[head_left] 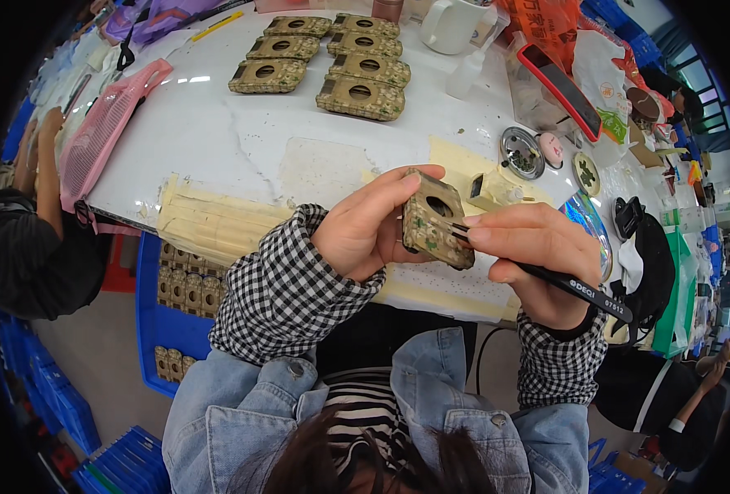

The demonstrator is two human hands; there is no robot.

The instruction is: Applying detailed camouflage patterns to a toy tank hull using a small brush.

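My left hand [357, 230] grips a camouflage-patterned plastic shell [429, 236], shaped like a toy tank hull with a round hole in its top. The shell is held tilted above the table's near edge. My right hand [546, 247] pinches black tweezers [575, 286], their tips at the shell's right side beside the hole. Whether the tips hold a small part cannot be made out. Several similar shells [361, 97] stand in two columns farther back on the white table [217, 123].
Right of my hands are a small yellowish bottle [497, 191], a metal dish [510, 171] of tiny dark pieces and a red-edged phone [558, 90]. A white mug [447, 29] stands behind. More shells fill a blue tray [147, 329] low left, near a pink mesh bag [106, 144] and another person.
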